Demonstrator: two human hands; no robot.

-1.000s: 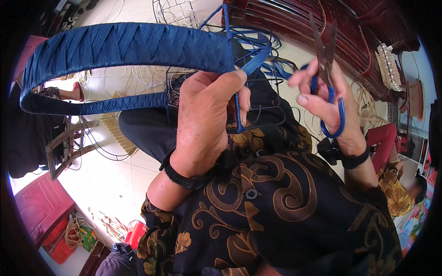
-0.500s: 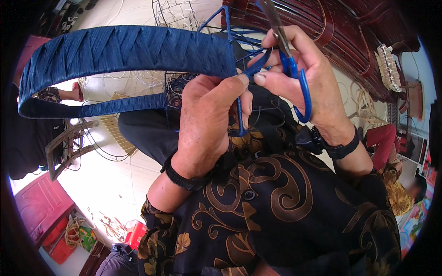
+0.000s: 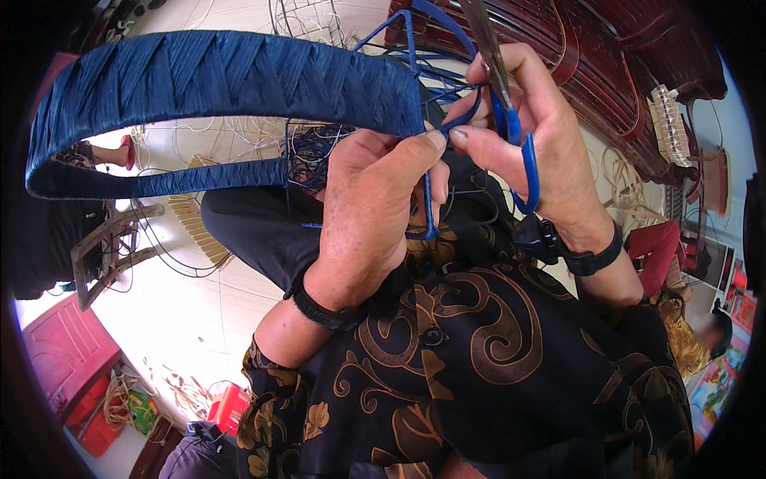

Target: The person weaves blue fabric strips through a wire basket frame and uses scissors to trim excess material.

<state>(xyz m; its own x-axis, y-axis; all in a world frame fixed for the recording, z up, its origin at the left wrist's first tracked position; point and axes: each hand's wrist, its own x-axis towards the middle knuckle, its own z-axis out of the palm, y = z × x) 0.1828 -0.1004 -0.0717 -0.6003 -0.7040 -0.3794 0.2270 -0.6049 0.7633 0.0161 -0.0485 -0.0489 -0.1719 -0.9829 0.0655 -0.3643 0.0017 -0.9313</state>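
A long blue band woven over a frame (image 3: 239, 76) loops out to the left, and its near end has a thin wrapped crossbar (image 3: 429, 199). My left hand (image 3: 371, 191) is closed around that end, thumb pressed on the corner. My right hand (image 3: 542, 136) pinches a flat blue strip (image 3: 471, 113) right beside the left thumb. Blue-handled scissors (image 3: 511, 124) hang in the same right hand, handle loop against the palm and metal blades pointing up. Part of the crossbar is hidden behind the left fingers.
A dark red wooden bench (image 3: 606, 64) stands at the far right, with pale strips (image 3: 630, 188) near it. Another person (image 3: 694, 335) sits at the right edge. A wooden chair frame (image 3: 112, 247), pink panel (image 3: 72, 343) and red container (image 3: 228, 405) lie left.
The blue band and both hands have shifted slightly to the right. The strip between my hands is now bent in a curve at the right fingers.
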